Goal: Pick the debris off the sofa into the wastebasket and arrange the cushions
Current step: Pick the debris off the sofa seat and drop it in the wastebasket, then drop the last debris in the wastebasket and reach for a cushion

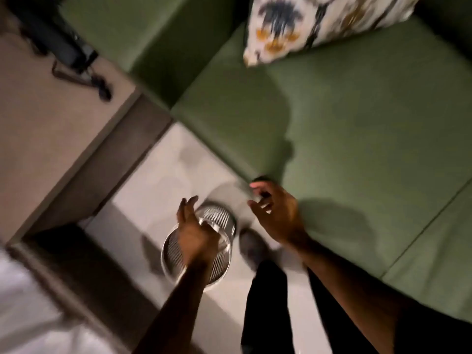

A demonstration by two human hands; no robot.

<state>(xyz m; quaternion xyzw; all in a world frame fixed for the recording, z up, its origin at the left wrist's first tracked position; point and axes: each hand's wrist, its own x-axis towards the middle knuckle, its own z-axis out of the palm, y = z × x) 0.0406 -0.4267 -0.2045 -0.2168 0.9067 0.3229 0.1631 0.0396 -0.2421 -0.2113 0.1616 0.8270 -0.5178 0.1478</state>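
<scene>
The frame is motion-blurred. A silver wire wastebasket (pixel 219 221) stands on the pale floor just off the green sofa's (pixel 357 129) front left corner. My left hand (pixel 196 231) hovers right over the basket's mouth, fingers apart and nothing in it. My right hand (pixel 275 213) is at the sofa seat's front edge, to the right of the basket, fingers spread. A small dark blur (pixel 263 178) sits at its fingertips; I cannot tell whether it is held. A patterned white cushion (pixel 314 24) leans at the back of the seat.
A beige side table (pixel 51 129) with a dark phone and cord (pixel 69 47) stands left of the sofa arm. My dark-trousered leg and shoe (pixel 252 246) are on the floor beside the basket. White fabric (pixel 30 315) fills the lower left corner.
</scene>
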